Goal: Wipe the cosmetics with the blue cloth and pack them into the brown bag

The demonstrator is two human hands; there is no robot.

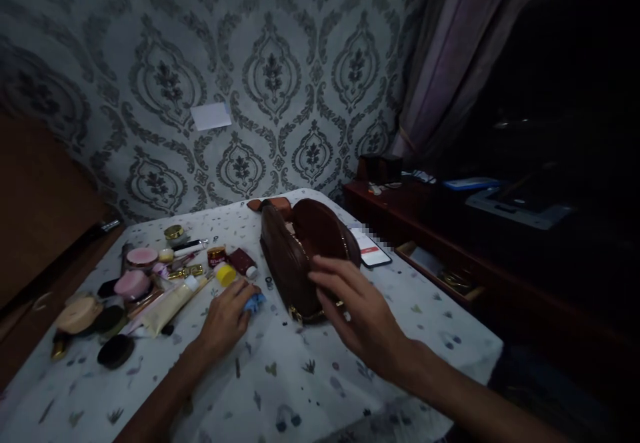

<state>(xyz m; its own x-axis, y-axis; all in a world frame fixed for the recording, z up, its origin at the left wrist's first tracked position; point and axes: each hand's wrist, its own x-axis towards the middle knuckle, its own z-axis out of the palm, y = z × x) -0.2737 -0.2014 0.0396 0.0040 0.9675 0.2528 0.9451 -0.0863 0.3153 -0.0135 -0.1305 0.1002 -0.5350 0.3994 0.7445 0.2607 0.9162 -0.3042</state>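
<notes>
In the head view, we see the open brown bag (285, 256) standing on the patterned cloth (320, 379). Left of the bag, our left hand (231, 315) reaches over a small blue item (255, 302); we cannot tell whether the fingers pinch it. Our right hand (363, 316), fingers loosely spread, is at the bag's near end. Cosmetics lie farther left of the bag. We judge the step to be handling the blue item; moving it calls for a secure fingertip hold.
</notes>
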